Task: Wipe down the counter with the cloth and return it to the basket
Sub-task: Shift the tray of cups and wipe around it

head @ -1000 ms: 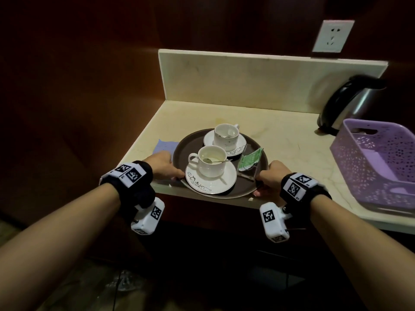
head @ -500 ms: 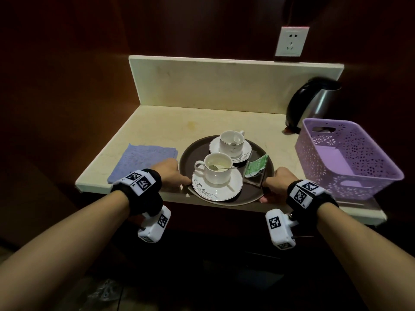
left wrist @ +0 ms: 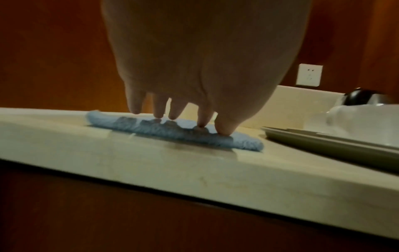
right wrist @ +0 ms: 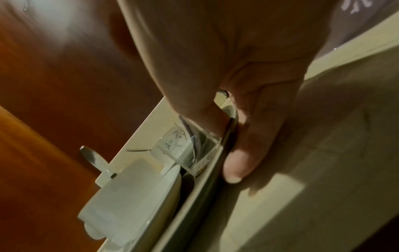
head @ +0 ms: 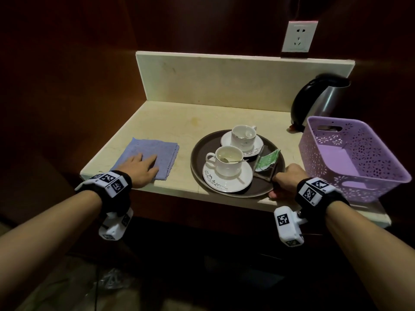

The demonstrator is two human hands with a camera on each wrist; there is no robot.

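Observation:
A folded blue cloth (head: 155,153) lies on the cream counter (head: 166,122) at the front left. My left hand (head: 140,167) rests flat on its near half, fingers straight. The left wrist view shows the fingertips (left wrist: 158,114) touching the cloth (left wrist: 172,134). My right hand (head: 285,179) grips the front right rim of a round brown tray (head: 198,153); in the right wrist view the thumb (right wrist: 244,163) and fingers pinch the tray's edge (right wrist: 205,184). The purple basket (head: 363,176) stands at the right end of the counter.
On the tray are two white cups on saucers (head: 228,162), a spoon and a green sachet (head: 268,160) in a small clear dish. A black and steel kettle (head: 318,99) stands behind the basket. A backsplash and wall socket (head: 297,37) are at the back.
My left hand has let go of the tray's left rim and moved left onto the blue cloth. The right hand keeps its hold on the tray. The view has widened.

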